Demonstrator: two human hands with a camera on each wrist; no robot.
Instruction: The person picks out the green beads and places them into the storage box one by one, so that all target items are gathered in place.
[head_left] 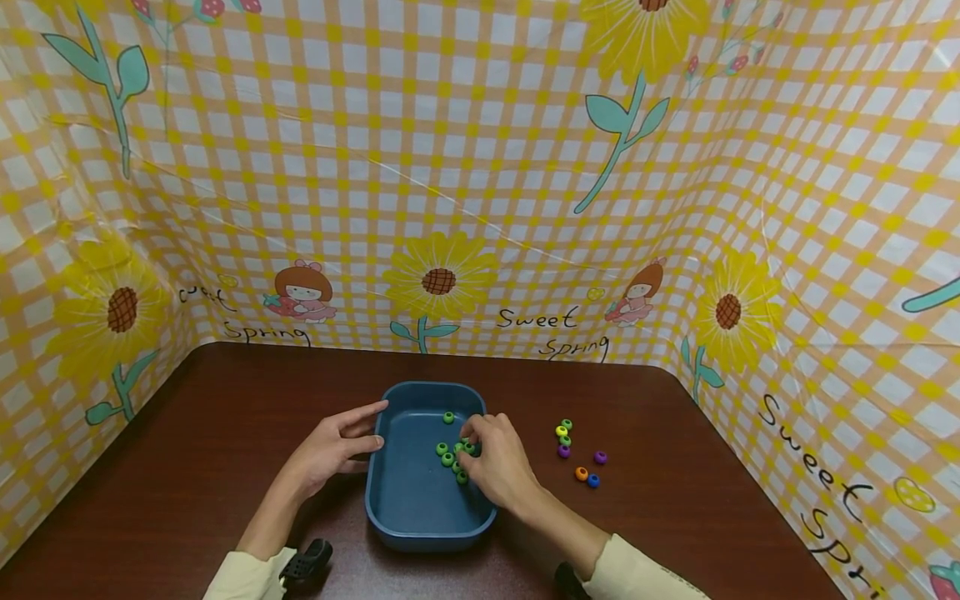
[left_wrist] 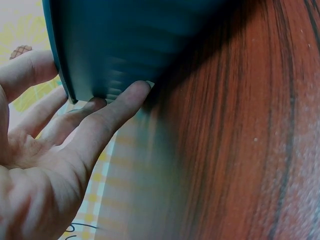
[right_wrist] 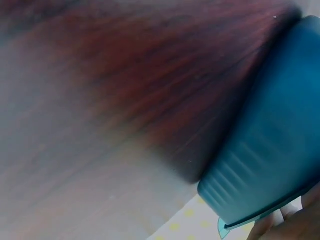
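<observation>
A blue rectangular tray (head_left: 431, 533) stands on the table, with several green beads (head_left: 441, 449) in its right half and one green bead (head_left: 448, 417) near its far end. My left hand (head_left: 330, 450) rests against the tray's left side; the left wrist view shows fingers (left_wrist: 112, 117) extended along its outer wall and one digit at the rim. Over the right rim reaches my right hand (head_left: 498, 462), fingers bent down among the green beads. Whether it pinches a bead is hidden. The right wrist view shows mainly the tray's outer wall (right_wrist: 270, 145).
On the dark wooden table (head_left: 645, 525), right of the tray, lie several loose beads: green, a yellow one (head_left: 562, 431), purple, an orange one (head_left: 581, 473) and a blue one (head_left: 593, 481). A checked sunflower cloth (head_left: 487, 192) walls in the back and sides.
</observation>
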